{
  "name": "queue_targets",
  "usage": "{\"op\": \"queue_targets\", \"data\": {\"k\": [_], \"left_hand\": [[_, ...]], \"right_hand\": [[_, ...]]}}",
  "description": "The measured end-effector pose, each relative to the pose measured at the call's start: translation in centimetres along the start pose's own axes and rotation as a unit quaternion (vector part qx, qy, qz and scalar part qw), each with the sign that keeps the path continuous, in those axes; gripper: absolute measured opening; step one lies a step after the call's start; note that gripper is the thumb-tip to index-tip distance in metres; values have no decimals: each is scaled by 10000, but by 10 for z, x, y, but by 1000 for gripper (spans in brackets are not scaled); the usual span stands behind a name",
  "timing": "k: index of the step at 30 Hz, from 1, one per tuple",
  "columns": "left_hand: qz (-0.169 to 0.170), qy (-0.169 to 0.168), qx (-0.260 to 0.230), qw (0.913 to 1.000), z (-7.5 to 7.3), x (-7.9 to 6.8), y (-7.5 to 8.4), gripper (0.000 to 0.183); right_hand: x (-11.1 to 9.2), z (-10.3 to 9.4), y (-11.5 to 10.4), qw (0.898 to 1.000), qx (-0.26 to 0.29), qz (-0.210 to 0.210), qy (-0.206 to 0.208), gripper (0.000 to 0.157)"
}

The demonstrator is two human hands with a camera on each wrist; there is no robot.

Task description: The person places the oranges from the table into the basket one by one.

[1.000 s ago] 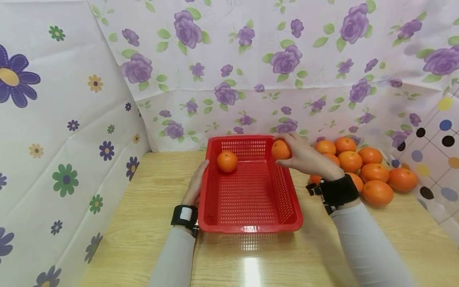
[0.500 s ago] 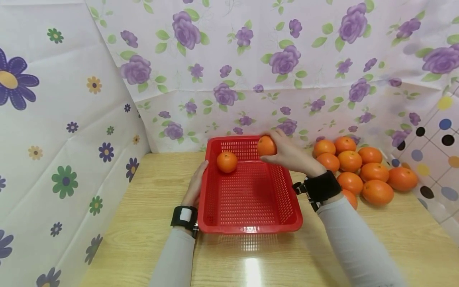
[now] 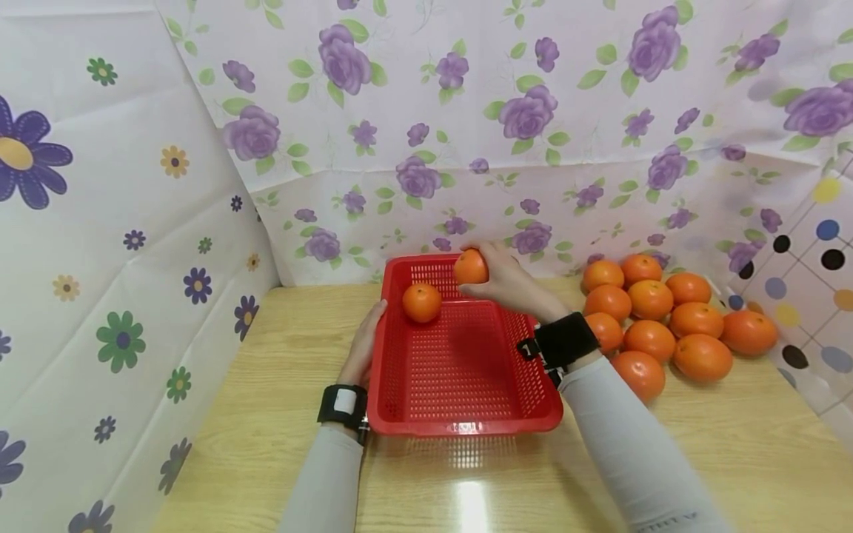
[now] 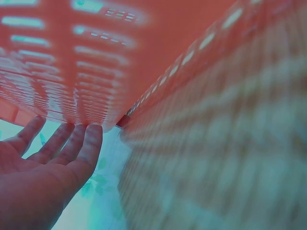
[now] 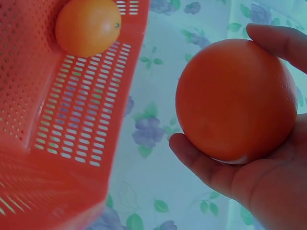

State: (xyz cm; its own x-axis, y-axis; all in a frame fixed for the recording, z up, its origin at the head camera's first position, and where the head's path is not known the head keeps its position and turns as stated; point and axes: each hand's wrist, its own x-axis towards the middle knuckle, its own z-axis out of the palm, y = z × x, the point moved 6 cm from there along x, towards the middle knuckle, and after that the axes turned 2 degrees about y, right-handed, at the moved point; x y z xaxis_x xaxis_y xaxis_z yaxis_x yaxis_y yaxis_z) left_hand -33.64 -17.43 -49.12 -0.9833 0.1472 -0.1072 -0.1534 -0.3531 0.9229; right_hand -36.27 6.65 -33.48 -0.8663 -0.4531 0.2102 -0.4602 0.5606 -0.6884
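My right hand (image 3: pixel 501 277) grips an orange (image 3: pixel 471 267) over the back part of a red plastic basket (image 3: pixel 464 427). In the right wrist view, thumb and fingers curve round the held orange (image 5: pixel 236 100), which is apart from the basket wall (image 5: pixel 79 110). Another orange (image 3: pixel 422 303) lies inside the basket at its back left corner. Against the basket's left outer side rests my left hand (image 3: pixel 362 346). From the left wrist, that hand (image 4: pixel 57 163) shows fairly straight fingers touching the slotted wall (image 4: pixel 96 72).
Several more oranges (image 3: pixel 650 300) lie grouped on the wooden table (image 3: pixel 266 414) to the right of the basket. Flower-patterned sheets (image 3: pixel 426 111) hang behind and at the left. A dotted sheet (image 3: pixel 816 296) stands at the right.
My right hand has carried its orange leftward, from the basket's right wall to over its back middle, uncovering more oranges on the table. The left hand and the basket stay in place.
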Motion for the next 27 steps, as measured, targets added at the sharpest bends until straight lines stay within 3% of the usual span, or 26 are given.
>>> {"op": "queue_targets", "data": {"k": [4, 14, 27], "left_hand": [[-48, 104, 55, 9999, -1, -1, -1, 63], [135, -134, -71, 9998, 5, -6, 5, 62], [150, -28, -141, 9998, 4, -2, 3, 61]], "right_hand": [[5, 9, 3, 9999, 81, 97, -25, 68], [20, 31, 14, 9988, 291, 381, -19, 64], [31, 42, 24, 9963, 573, 637, 19, 61]]}}
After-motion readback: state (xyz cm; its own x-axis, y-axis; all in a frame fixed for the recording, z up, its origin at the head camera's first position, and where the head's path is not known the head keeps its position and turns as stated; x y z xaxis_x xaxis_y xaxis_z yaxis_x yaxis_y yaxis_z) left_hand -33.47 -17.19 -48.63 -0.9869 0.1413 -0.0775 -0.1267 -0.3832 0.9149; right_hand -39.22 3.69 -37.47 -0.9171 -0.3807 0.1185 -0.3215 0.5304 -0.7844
